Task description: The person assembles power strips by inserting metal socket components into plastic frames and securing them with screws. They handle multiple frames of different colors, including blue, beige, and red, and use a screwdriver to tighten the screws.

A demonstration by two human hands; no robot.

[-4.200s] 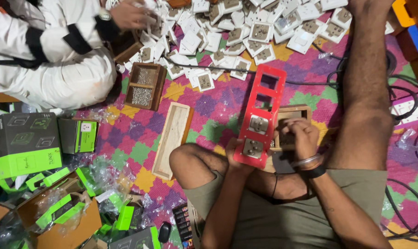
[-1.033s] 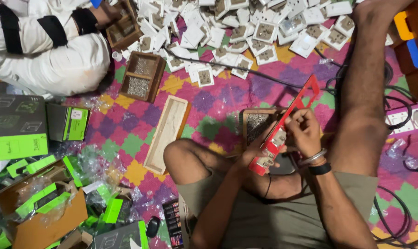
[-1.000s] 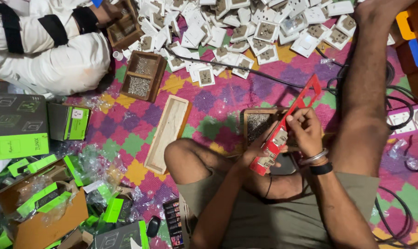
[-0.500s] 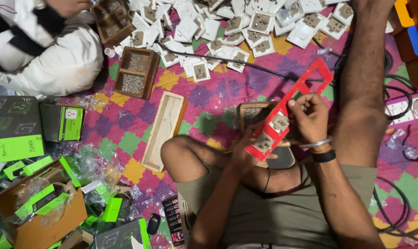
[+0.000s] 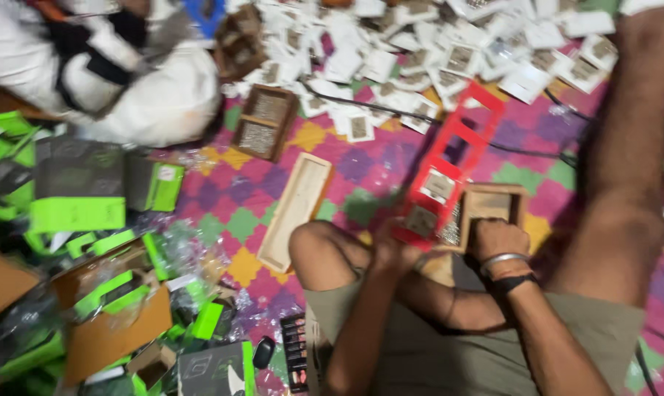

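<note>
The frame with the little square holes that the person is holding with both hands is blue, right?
Not blue: the head view shows the frame is red. The left hand and right hand do both hold it at its near end.

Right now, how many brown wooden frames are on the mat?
3. A dark two-cell frame left of the white switch pile, a long pale frame by the left knee, and a square frame behind the red plate. Others may be hidden.
</note>
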